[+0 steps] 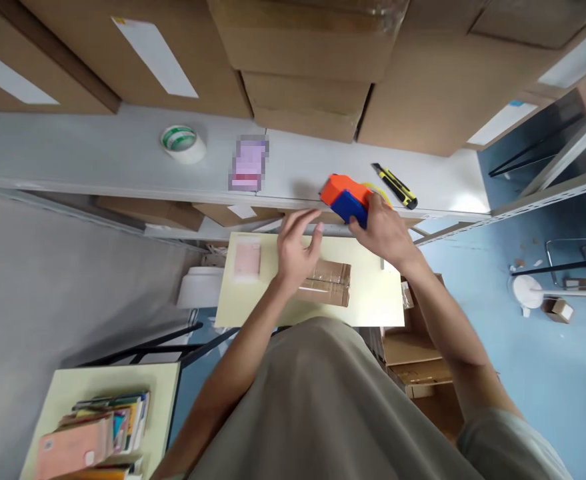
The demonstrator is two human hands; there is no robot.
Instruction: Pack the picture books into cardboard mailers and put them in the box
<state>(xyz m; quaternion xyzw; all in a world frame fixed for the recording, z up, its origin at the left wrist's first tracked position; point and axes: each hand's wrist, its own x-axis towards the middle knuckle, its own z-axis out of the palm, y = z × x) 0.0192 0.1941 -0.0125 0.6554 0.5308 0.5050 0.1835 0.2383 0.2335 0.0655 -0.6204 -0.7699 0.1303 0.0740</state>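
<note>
My right hand grips an orange and blue tape dispenser at the front edge of the grey shelf. My left hand hovers with fingers spread just above a small taped cardboard box, which lies on a pale yellow table. A pink packet lies on the table's left part. A yellow and black utility knife rests on the shelf right of the dispenser.
A roll of tape and a blurred pink item sit on the shelf under large cardboard boxes. Open cartons stand right of the table. A second table with books is at lower left.
</note>
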